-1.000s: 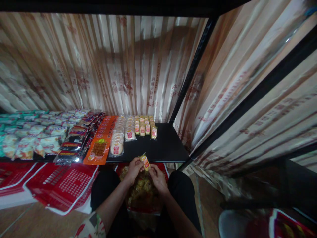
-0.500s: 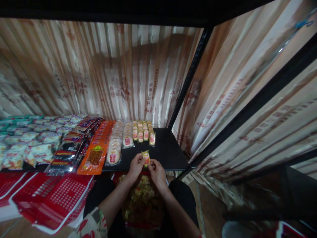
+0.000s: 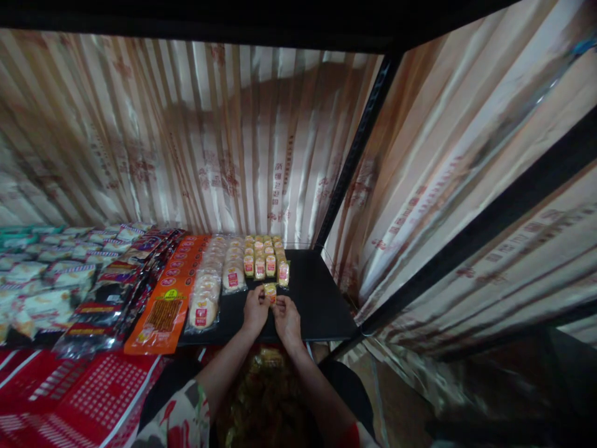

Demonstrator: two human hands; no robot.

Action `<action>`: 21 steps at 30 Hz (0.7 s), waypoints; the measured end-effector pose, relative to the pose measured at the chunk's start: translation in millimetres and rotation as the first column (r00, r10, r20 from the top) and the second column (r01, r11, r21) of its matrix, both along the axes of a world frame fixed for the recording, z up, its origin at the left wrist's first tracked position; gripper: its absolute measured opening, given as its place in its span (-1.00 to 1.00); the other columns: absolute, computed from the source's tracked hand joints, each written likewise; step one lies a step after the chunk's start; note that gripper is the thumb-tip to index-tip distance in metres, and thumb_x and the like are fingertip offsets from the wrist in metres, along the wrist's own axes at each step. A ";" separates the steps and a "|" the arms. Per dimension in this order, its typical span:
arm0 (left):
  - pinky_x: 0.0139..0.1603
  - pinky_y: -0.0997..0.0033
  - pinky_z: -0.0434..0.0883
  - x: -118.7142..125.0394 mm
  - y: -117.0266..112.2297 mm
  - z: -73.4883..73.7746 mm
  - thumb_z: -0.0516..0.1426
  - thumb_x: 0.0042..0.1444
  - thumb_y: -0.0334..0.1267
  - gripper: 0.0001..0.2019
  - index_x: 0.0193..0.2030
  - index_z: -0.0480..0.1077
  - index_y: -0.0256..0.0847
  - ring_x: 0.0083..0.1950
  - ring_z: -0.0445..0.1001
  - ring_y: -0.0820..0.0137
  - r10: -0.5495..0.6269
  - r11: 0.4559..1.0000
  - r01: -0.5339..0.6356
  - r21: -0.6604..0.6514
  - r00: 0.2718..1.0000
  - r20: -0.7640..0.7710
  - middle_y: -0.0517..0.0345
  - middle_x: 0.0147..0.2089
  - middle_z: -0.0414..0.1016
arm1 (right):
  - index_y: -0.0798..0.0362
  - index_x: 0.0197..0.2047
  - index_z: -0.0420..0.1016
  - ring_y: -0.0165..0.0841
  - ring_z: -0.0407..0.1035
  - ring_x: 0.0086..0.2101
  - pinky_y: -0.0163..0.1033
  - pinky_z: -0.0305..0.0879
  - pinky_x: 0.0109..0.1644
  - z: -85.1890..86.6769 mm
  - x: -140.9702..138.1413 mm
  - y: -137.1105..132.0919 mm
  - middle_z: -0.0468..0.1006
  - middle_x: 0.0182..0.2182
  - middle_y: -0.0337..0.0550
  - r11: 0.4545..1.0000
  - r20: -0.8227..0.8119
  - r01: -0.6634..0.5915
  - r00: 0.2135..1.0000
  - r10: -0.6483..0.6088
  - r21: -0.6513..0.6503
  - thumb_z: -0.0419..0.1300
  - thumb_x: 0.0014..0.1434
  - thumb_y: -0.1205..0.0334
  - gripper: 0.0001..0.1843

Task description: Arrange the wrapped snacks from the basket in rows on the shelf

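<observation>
Between my two hands, just over the black shelf, is a small yellow snack packet (image 3: 270, 292). The fingertips of my left hand (image 3: 256, 309) pinch its left side, and those of my right hand (image 3: 286, 316) grip its right side. Directly behind it on the shelf (image 3: 321, 298) stand rows of matching small yellow packets (image 3: 260, 266), with one packet (image 3: 283, 272) at the front right. A bag of more yellow packets (image 3: 265, 386) rests below, between my legs, dim and partly hidden by my forearms.
Left of the yellow rows lie round wrapped crackers (image 3: 204, 309), orange stick-snack packs (image 3: 163, 311), dark packets (image 3: 112, 292) and white snack bags (image 3: 51, 305). Red baskets (image 3: 102, 392) sit below the shelf edge. A black metal post (image 3: 359, 143) rises at the right, before a patterned curtain (image 3: 261, 124).
Both hands have carried the yellow packet forward, nearer to the front of the packet rows. The view has shifted slightly.
</observation>
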State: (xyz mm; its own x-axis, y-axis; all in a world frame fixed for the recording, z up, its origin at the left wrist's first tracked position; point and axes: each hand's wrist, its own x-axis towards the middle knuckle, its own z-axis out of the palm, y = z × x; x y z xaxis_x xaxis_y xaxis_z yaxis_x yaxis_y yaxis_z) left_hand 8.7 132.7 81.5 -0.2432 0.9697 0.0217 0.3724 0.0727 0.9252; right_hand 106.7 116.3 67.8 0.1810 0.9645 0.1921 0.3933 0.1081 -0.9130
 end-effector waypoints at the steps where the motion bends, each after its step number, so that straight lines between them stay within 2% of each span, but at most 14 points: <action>1: -0.22 0.52 0.31 0.3 3.1 -0.1 0.07 -0.04 -0.41 -0.74 -0.16 0.36 -0.17 -0.31 0.38 0.49 0.004 1.000 -0.004 -0.010 1.000 -0.013 0.15 -0.26 0.39 | 0.07 -0.29 0.34 -0.36 0.40 -0.36 -0.24 0.36 -0.22 -1.4 -0.3 2.7 0.43 -0.32 -0.08 1.000 0.001 -0.003 1.000 0.003 0.000 0.03 0.03 0.25 -0.84; 8: -0.21 0.49 0.30 2.0 24.2 -2.6 0.06 -0.02 -0.40 -0.70 -0.10 0.36 -0.18 -0.31 0.38 0.47 0.027 0.998 -0.032 -0.045 0.994 -0.105 0.12 -0.24 0.38 | 0.11 -0.18 0.34 -0.36 0.41 -0.33 -0.22 0.36 -0.16 -5.2 -4.7 14.8 0.42 -0.25 -0.02 0.999 -0.015 0.017 1.000 -0.016 0.040 -0.02 0.04 0.31 -0.74; 16: -0.14 0.45 0.27 5.3 42.0 0.0 0.06 -0.01 -0.37 -0.64 -0.02 0.34 -0.19 -0.20 0.37 0.39 0.070 0.995 -0.075 -0.060 0.994 -0.082 0.07 -0.19 0.38 | 0.12 -0.14 0.36 -0.36 0.41 -0.32 -0.22 0.36 -0.17 -11.9 -6.0 28.1 0.42 -0.21 0.01 0.997 0.011 0.016 1.000 -0.017 0.073 -0.06 0.06 0.32 -0.69; 21: -0.10 0.45 0.27 9.2 49.2 3.4 0.08 -0.03 -0.38 -0.65 -0.04 0.35 -0.17 -0.18 0.38 0.39 0.108 0.992 -0.109 -0.061 0.994 -0.021 0.10 -0.20 0.40 | 0.08 -0.13 0.38 -0.33 0.36 -0.22 -0.20 0.32 -0.09 -11.0 -1.9 28.3 0.42 -0.19 -0.02 0.991 0.130 0.015 0.991 -0.033 0.134 -0.07 0.05 0.36 -0.67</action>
